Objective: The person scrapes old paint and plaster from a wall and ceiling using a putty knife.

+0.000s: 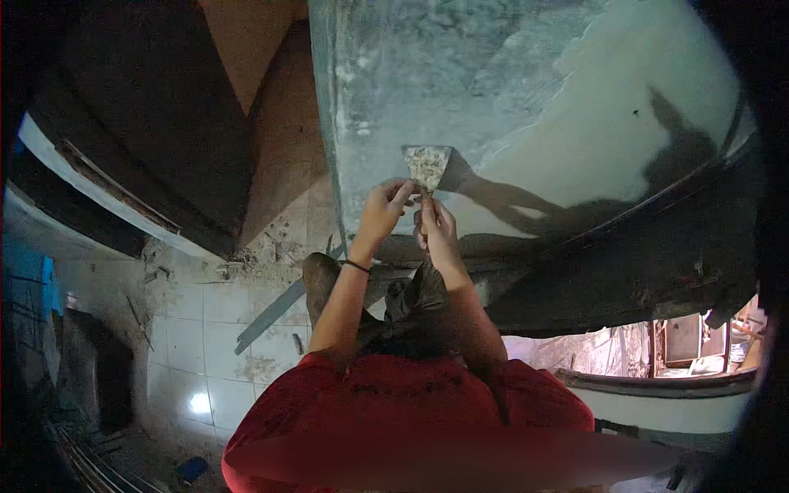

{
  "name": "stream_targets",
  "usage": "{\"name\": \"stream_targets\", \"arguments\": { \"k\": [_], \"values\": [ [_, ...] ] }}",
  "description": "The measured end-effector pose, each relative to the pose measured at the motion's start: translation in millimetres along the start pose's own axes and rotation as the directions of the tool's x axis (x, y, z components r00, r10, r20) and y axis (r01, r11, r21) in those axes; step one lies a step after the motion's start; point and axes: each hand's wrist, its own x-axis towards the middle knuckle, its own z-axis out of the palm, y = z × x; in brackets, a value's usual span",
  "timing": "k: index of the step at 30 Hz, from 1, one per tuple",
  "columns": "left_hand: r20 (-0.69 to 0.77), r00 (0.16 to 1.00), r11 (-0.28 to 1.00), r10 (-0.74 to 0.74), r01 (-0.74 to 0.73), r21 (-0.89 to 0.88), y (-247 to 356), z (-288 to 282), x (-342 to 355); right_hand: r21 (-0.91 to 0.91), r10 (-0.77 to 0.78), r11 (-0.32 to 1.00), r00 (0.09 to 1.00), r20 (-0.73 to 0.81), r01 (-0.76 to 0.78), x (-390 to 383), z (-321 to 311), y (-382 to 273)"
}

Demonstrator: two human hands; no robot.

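Observation:
A putty knife (426, 164), its wide blade coated with pale, lumpy material, is held upright before a grey plastered surface (493, 66) with a smoother pale patch on its right. My right hand (436, 230) is closed round the knife's handle. My left hand (382, 212) is just left of it, fingers curled to the handle where it meets the blade. My arms cast shadows on the surface.
Debris lies on white floor tiles (185, 329) at left, with a long grey strip (267, 316). A dark doorway edge (123, 197) stands upper left, a blue object (193, 468) lower left. An opening (690, 337) shows at lower right.

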Motion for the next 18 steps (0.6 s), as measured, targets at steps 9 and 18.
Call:
{"name": "stream_targets", "arguments": {
  "k": [9,18],
  "values": [
    [0.063,0.976,0.978,-0.209,0.207,0.04,-39.3,-52.9,-81.3,0.001,-0.016,1.0,0.996,-0.086,0.016,1.8,36.0,1.5],
    [0.247,0.934,0.966,-0.259,0.251,0.064,-35.9,-59.2,-100.3,0.059,-0.074,0.994,0.968,-0.241,0.091,8.2,26.7,8.5]
  ]
}}
